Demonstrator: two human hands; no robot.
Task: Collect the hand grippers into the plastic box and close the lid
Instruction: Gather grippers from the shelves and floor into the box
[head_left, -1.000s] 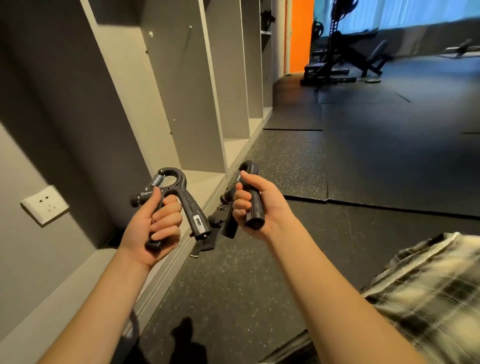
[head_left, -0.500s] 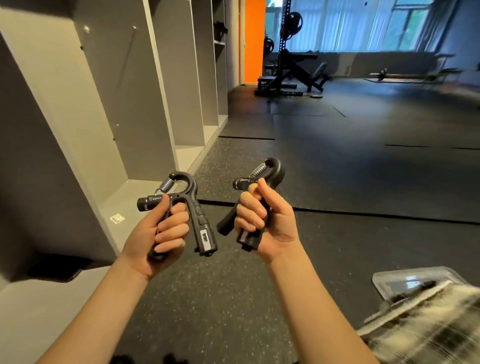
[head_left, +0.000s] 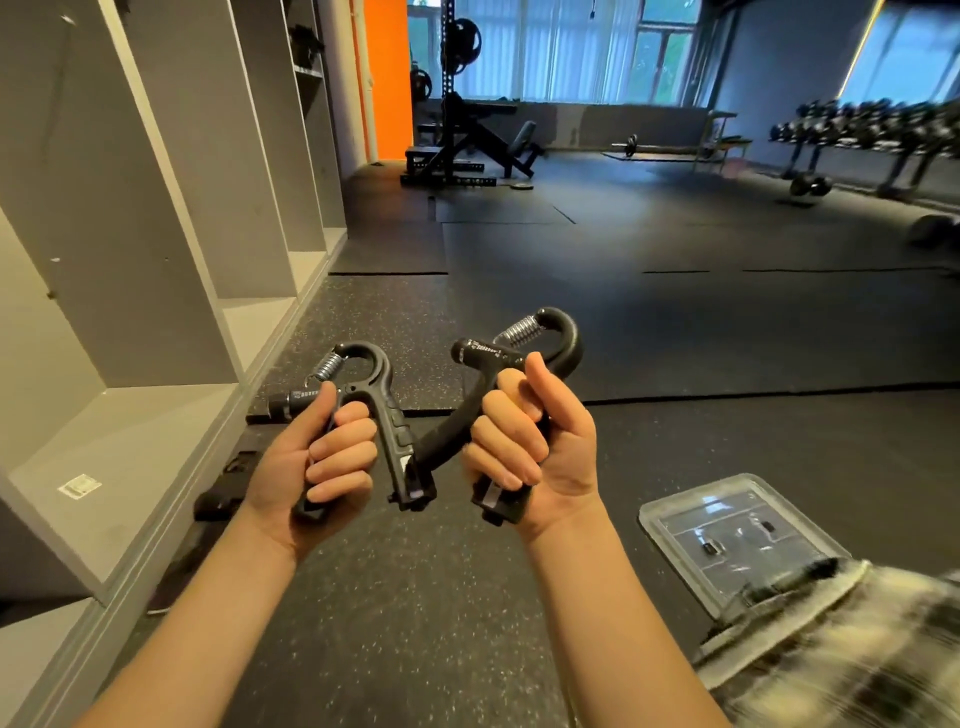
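Two black hand grippers are riding in the person's fists, one each. The left hand (head_left: 317, 457) is wrapping its fingers round one handle of the left hand gripper (head_left: 382, 374), with the thumb lying up beside the adjusting knob, while the free handle is hanging clear at 3 o'clock of the knuckles. The right hand (head_left: 540, 452) is clamping the right hand gripper (head_left: 569, 343) the same way. Its spare handle is sweeping out toward 8 o'clock, close to the other tool; whether the two are touching I cannot tell. The clear plastic box (head_left: 727, 512) is sitting on the rubber floor (head_left: 415, 623) at 4 o'clock of the hands, partly hidden by a plaid garment (head_left: 841, 665). Whether its lid is on is unclear.

These are looking like light, rigid plastic tools with a steel spring at the top. Nothing about them is seeming fragile, but the sprung handles are splaying wide — so gripping one handle near its middle, as now, is probably the surest hold. Laying them flat should be helping the lid close.
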